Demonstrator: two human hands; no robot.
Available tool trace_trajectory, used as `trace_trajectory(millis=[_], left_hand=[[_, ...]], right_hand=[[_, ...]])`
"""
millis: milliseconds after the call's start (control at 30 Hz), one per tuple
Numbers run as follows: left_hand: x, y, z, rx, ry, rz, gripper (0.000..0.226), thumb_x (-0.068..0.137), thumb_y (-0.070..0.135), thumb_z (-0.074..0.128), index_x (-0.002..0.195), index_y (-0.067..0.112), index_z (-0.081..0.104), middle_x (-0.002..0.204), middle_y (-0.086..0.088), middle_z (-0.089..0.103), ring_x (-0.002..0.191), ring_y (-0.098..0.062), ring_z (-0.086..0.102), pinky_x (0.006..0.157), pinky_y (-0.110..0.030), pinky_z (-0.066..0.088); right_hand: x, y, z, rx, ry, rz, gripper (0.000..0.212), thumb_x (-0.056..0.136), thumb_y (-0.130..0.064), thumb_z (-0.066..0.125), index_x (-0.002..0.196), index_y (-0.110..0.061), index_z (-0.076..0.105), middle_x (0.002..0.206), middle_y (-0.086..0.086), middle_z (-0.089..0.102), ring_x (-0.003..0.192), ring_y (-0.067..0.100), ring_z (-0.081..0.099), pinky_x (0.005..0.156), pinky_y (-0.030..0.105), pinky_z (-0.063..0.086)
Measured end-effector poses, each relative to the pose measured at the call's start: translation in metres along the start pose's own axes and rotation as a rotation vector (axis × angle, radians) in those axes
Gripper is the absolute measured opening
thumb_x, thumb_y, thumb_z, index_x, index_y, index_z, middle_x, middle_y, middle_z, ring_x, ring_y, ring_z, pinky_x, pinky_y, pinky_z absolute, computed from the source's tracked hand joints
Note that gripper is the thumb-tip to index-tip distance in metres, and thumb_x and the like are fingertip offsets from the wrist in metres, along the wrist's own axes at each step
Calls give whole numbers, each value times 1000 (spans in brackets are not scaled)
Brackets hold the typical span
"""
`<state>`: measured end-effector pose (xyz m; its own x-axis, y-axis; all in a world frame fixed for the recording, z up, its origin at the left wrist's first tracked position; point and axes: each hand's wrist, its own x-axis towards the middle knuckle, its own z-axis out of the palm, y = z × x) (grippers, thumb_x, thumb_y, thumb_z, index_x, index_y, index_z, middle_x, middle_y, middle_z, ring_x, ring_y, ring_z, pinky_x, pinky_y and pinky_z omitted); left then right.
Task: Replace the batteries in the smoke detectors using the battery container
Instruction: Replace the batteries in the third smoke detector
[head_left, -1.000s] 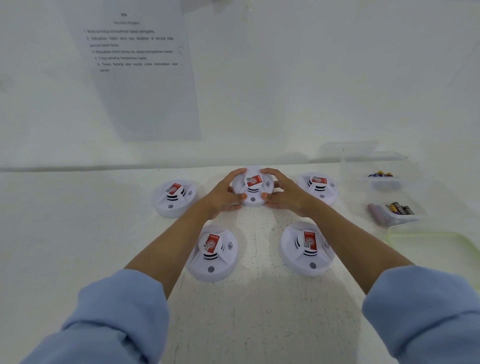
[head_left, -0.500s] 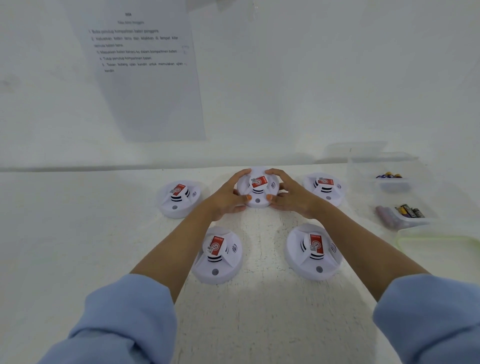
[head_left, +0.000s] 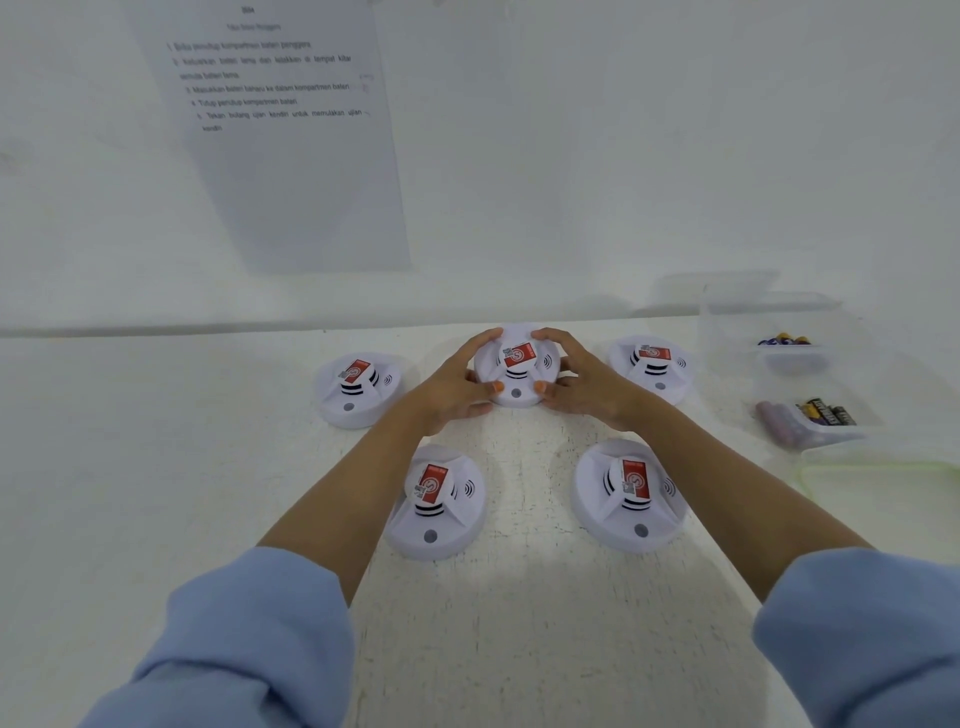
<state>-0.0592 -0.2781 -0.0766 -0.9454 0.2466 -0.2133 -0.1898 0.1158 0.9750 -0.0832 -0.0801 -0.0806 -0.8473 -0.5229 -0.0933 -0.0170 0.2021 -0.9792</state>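
Several round white smoke detectors with red labels lie on the white table. The far middle smoke detector (head_left: 517, 371) is gripped from both sides: my left hand (head_left: 457, 384) holds its left rim and my right hand (head_left: 584, 387) its right rim, thumbs on the near edge. Others lie at the far left (head_left: 356, 389), far right (head_left: 649, 366), near left (head_left: 436, 501) and near right (head_left: 628, 493). The clear battery container (head_left: 795, 374) stands at the right, with batteries (head_left: 826, 413) in its near compartment and a few (head_left: 784, 340) in its far one.
A pale green container lid (head_left: 883, 473) lies at the right, near the container. A printed instruction sheet (head_left: 280, 135) hangs on the white wall behind the table. The table (head_left: 156, 467) stretches bare to the left.
Both hands keep their hold on the far middle detector. The detector looks slightly turned between the frames, and the camera has shifted a little.
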Motion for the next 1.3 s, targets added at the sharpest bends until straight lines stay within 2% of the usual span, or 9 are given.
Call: trace_trajectory(millis=[300, 733, 900, 1067, 1300], left_hand=[[-1, -1, 1, -9, 4, 19, 59, 89, 0, 57, 128, 39, 37, 116, -5, 50, 92, -11, 55, 74, -19, 53], [-1, -3, 0, -19, -6, 26, 60, 89, 1, 57, 132, 37, 36, 118, -6, 50, 93, -12, 55, 71, -16, 54], [-2, -4, 0, -14, 2, 22, 62, 89, 2, 58, 135, 36, 35, 118, -10, 51, 100, -18, 54, 72, -17, 54], [-1, -4, 0, -19, 2, 19, 62, 88, 1, 58, 136, 36, 35, 118, -9, 51, 98, -17, 54, 72, -17, 54], [-1, -5, 0, -14, 13, 28, 62, 89, 2, 57, 137, 34, 34, 120, -8, 51, 97, -15, 54, 71, -16, 54]], right_hand=[[-2, -1, 1, -8, 5, -9, 53, 88, -6, 58, 129, -28, 32, 111, 10, 50, 95, 22, 54, 69, 20, 53], [-3, -2, 3, -46, 14, -20, 52, 88, -7, 58, 127, -30, 32, 113, 13, 50, 94, 23, 54, 66, 18, 52], [-4, -4, 4, -62, 20, -10, 52, 89, -7, 58, 127, -30, 32, 105, 5, 53, 89, 20, 54, 67, 18, 51], [-5, -5, 5, -63, 24, -10, 52, 88, -7, 58, 129, -29, 32, 106, 6, 53, 90, 19, 55, 67, 18, 51], [-7, -8, 7, -58, 60, -33, 54, 89, -2, 56, 135, -18, 31, 102, -4, 52, 88, 13, 56, 63, 13, 52]])
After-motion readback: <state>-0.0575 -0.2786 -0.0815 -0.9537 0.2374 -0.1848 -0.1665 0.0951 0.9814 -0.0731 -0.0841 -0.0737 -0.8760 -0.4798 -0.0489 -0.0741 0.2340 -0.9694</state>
